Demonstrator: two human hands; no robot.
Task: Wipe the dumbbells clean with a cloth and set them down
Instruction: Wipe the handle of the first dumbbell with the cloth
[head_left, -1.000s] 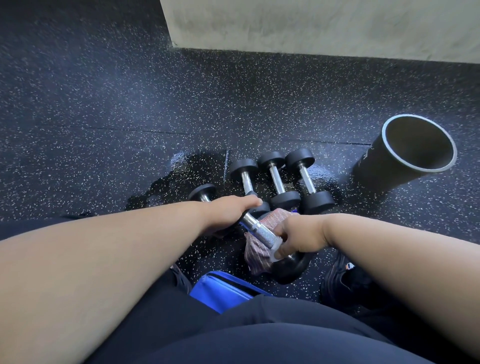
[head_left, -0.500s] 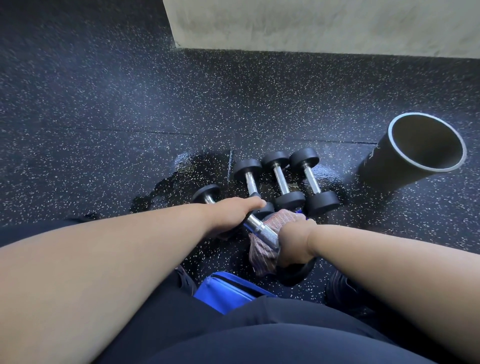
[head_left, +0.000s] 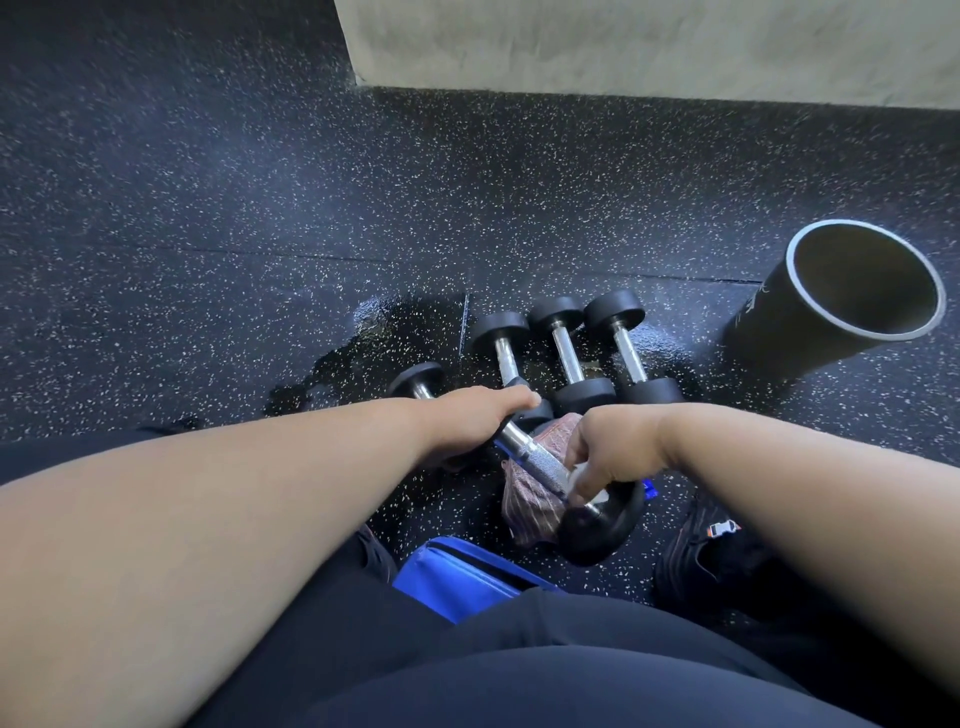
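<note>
My left hand (head_left: 483, 421) grips the far end of a black-headed dumbbell (head_left: 597, 525) with a chrome handle, held tilted above the floor. My right hand (head_left: 608, 457) holds a striped pinkish cloth (head_left: 530, 506) against the near end of the handle, beside the near head. The cloth hangs under the handle. Three more dumbbells (head_left: 566, 358) lie side by side on the floor just beyond my hands. Another dumbbell (head_left: 415, 379) lies to their left, partly hidden by my left hand.
A wet patch (head_left: 395, 332) darkens the speckled rubber floor (head_left: 208, 208) around the dumbbells. A black open cylinder (head_left: 831, 322) stands at the right. A blue bag (head_left: 457, 571) sits by my legs, a dark shoe (head_left: 701, 551) to its right. A pale wall (head_left: 623, 41) runs behind.
My right hand with the cloth slid a little up the handle and back toward the near head. My left hand kept its grip in place.
</note>
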